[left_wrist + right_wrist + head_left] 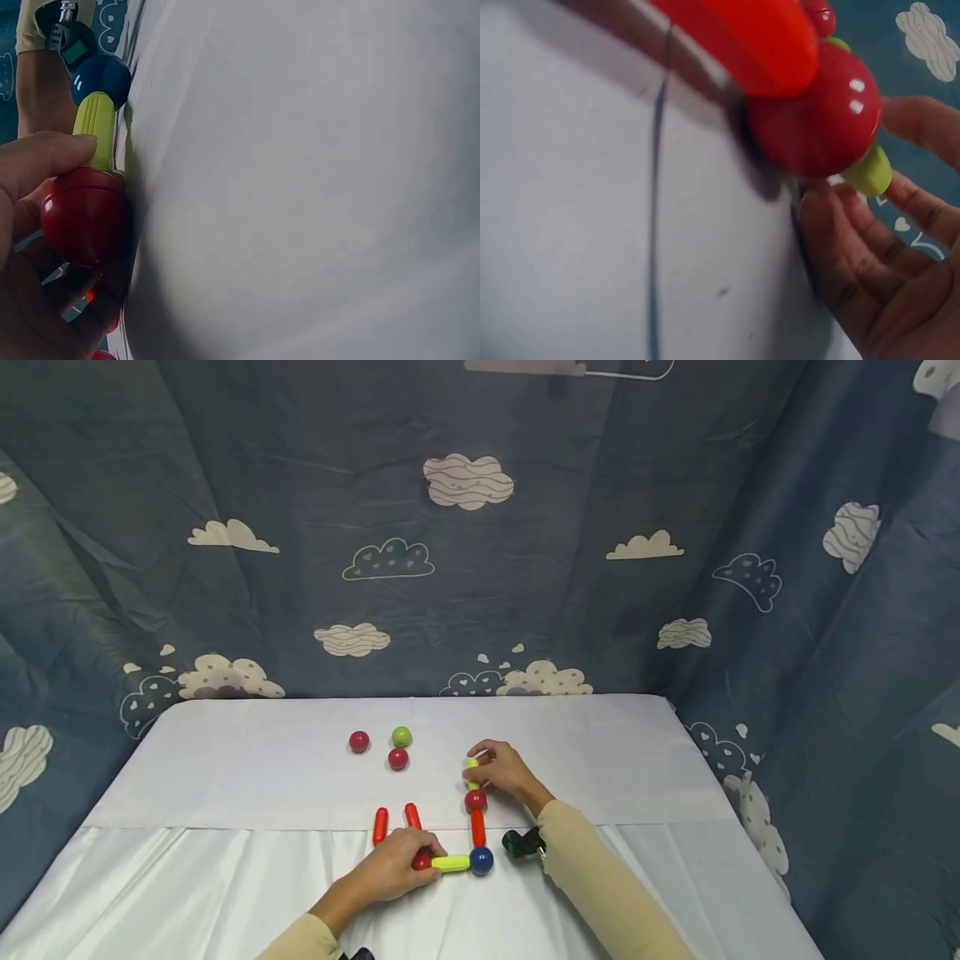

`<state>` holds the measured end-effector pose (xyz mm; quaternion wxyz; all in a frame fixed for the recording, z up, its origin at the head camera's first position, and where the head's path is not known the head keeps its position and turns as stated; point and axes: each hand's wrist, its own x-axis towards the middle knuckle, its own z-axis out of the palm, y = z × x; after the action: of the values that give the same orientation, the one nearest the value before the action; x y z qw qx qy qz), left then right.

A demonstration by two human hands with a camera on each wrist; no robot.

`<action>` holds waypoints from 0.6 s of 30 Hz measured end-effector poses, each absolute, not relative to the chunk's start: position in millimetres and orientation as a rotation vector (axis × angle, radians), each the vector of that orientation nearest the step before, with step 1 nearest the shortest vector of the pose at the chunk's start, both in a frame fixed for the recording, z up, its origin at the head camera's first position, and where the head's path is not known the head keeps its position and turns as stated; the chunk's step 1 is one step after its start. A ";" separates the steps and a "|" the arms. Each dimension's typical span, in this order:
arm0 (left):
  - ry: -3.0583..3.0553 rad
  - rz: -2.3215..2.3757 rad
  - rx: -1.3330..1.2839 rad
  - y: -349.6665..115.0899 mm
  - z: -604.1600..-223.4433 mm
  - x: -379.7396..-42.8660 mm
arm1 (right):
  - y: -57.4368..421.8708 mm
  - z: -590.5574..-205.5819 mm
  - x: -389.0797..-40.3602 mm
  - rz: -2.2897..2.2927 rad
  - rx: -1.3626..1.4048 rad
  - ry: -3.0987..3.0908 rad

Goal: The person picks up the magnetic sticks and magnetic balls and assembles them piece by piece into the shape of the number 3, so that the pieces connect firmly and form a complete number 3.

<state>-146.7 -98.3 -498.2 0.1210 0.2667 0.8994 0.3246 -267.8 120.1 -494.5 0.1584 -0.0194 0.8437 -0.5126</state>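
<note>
A bent chain of toy balls and rods lies on the white cloth. My left hand [393, 864] grips its near left end, where a red ball [86, 217] meets a yellow-green rod [96, 124]; the thumb lies on the rod and the fingers curl behind the ball. A blue ball [482, 861] forms the corner. From it a red rod [478, 829] runs away to a second red ball [476, 801]. Beyond that ball, my right hand [501, 768] pinches another yellow-green rod [870, 172], which stands against the ball and is partly covered by fingers.
Two loose red rods, one left [380, 826] and one right [412, 815], lie just beyond the left hand. Farther back are a green ball [401, 737] and two red balls, one at left [359, 742] and one nearer [398, 758]. A cloud-patterned curtain [525, 593] surrounds the table.
</note>
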 end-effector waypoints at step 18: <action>2.602 0.923 0.711 -96.8 -496.4 -147.2 | 71.9 -461.3 -294.9 -1.203 -0.414 2.554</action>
<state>-147.2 -96.8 -496.4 0.1446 0.2466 0.9031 0.3203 -294.9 71.9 -461.3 0.1438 -0.1436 0.8858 -0.4171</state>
